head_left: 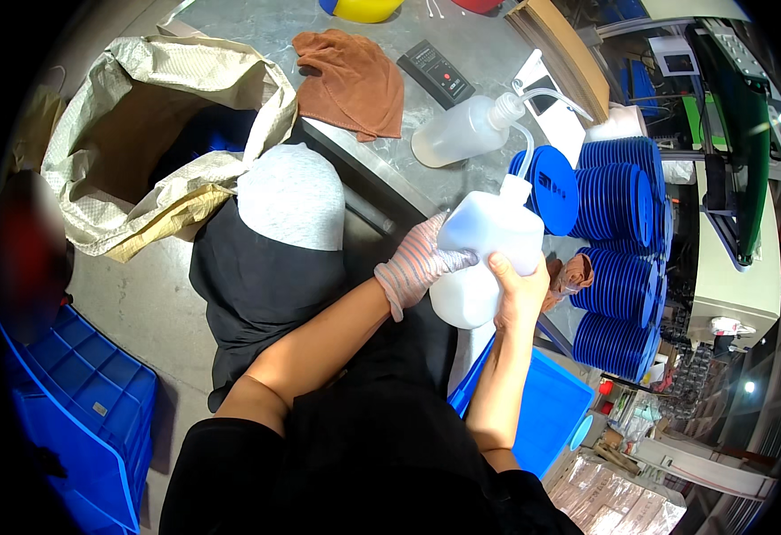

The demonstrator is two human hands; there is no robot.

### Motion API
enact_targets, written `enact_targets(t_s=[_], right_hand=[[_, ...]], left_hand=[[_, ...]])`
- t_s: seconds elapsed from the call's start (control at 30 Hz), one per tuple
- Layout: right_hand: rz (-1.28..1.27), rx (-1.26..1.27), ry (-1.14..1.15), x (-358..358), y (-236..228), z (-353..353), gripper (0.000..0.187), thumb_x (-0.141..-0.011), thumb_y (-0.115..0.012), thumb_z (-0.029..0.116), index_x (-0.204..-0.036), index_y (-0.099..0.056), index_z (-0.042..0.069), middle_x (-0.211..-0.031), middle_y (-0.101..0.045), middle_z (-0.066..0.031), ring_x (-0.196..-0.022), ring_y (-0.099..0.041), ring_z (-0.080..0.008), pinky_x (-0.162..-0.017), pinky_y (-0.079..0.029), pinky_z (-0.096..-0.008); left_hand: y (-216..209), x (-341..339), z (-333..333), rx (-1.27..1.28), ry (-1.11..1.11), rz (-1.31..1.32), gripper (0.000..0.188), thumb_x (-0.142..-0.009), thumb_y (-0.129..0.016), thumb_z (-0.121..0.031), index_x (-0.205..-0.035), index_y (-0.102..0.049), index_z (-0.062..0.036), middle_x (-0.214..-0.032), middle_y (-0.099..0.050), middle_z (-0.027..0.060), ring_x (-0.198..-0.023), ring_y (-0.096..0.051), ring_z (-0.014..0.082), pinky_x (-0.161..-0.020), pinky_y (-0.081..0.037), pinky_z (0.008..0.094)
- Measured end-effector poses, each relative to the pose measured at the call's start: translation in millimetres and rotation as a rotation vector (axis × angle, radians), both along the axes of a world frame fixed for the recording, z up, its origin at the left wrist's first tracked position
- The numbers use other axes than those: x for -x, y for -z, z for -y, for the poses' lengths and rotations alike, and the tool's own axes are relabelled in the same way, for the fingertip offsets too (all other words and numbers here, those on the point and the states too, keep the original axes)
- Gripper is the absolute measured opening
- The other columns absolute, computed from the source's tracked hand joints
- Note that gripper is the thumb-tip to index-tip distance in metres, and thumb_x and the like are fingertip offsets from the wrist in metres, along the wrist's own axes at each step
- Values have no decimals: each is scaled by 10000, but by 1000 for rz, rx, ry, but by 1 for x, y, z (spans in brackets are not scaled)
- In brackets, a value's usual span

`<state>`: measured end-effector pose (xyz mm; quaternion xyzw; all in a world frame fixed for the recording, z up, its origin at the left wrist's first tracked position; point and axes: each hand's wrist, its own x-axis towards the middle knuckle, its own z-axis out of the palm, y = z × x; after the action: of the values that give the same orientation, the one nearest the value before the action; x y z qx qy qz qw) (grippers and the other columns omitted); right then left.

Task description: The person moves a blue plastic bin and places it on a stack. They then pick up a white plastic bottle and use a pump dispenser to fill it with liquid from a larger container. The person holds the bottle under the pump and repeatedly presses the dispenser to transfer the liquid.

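Between my two hands is a white plastic wash bottle with a bent spout, tilted over my lap at the table's edge. My left hand, in a striped knit glove, grips its left side. My bare right hand is wrapped round the right side, thumb on the front; its fingers are mostly hidden behind the bottle. Just beyond, a second wash bottle, translucent and partly filled, stands on the grey table. A crumpled brown cloth shows beside my right hand; whether they touch I cannot tell.
Stacks of blue round lids line the table's right side. Farther back lie a brown cloth, a black device and cardboard. A woven sack stands open at left. Blue crates sit low on both sides.
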<state>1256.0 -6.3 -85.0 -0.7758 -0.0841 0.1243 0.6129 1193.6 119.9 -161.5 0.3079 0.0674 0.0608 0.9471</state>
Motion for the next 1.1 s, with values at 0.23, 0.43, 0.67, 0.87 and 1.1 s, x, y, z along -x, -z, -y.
enact_targets(t_s=[0.23,0.43,0.67,0.87,1.1], right_hand=[[7,-46,-25,-3,7,5,644,-663,-866,173,-1181,-550,-44,-1078,-636,-120,-964,-610,-194,-860,-485,-329],[-49,-147,-58,-2,19,9,762,-638,-886,240,-1240,-505,-32,-1127,-614,-111,-1020,-596,-216,-902,-466,-340],[-77,-308,-116,-1,37,11,858,-609,-908,313,-1276,-481,-20,-1160,-600,-105,-1065,-581,-219,-916,-460,-342],[-85,-454,-212,-2,18,-8,910,-603,-912,337,-1307,-450,-9,-1194,-583,-87,-1114,-564,-218,-951,-445,-350],[162,-487,-225,1,-50,-89,1030,-622,-884,173,-1418,-237,80,-1340,-434,-108,-1248,-442,-244,-1040,-369,-381]], left_hand=[[-5,1,1,-73,-74,-6,514,-768,-756,-63,-1229,-532,-20,-1081,-637,73,-989,-586,158,-899,-468,305],[-1,4,-1,-226,-69,-29,458,-765,-758,-80,-1164,-542,-15,-1033,-637,79,-953,-589,158,-866,-481,307],[-10,16,-3,-516,-162,-55,411,-751,-781,-143,-1069,-549,-27,-944,-633,107,-852,-586,184,-792,-494,325],[-68,32,-30,-979,-274,-131,526,-739,-806,-321,-1100,-576,-15,-951,-654,131,-870,-635,222,-786,-501,332],[-146,43,-87,-1086,-569,-111,474,-700,-799,-192,-1075,-566,-19,-936,-668,190,-891,-670,323,-771,-523,362]])
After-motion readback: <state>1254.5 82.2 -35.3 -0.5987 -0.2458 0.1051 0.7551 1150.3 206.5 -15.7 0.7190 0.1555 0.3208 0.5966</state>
